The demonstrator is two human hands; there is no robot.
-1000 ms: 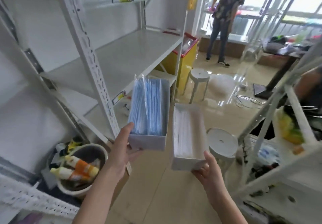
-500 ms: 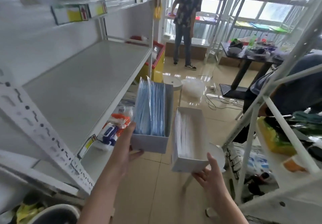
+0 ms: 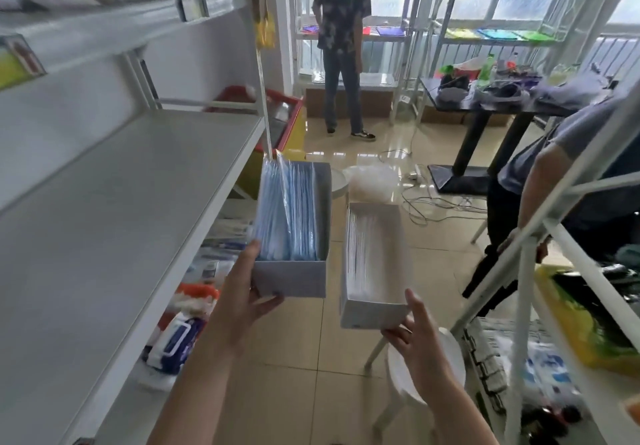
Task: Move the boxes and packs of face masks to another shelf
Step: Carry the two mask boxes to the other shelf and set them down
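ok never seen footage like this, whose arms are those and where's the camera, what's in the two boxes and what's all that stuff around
There is no machine here. The camera sits on a person's head and looks forward and down, so the two arms rising from the bottom edge belong to the wearer.

The left hand grips an open box of blue masks by its near end; the masks stand upright in clear wrap. The right hand holds an open box of white masks the same way. Both boxes are in the air over the tiled floor.

To the left runs a white shelf with a bare board, a likely place for the boxes. A white stool stands below the right hand. Further off, a person faces the window racks, and a dark table is piled with things.
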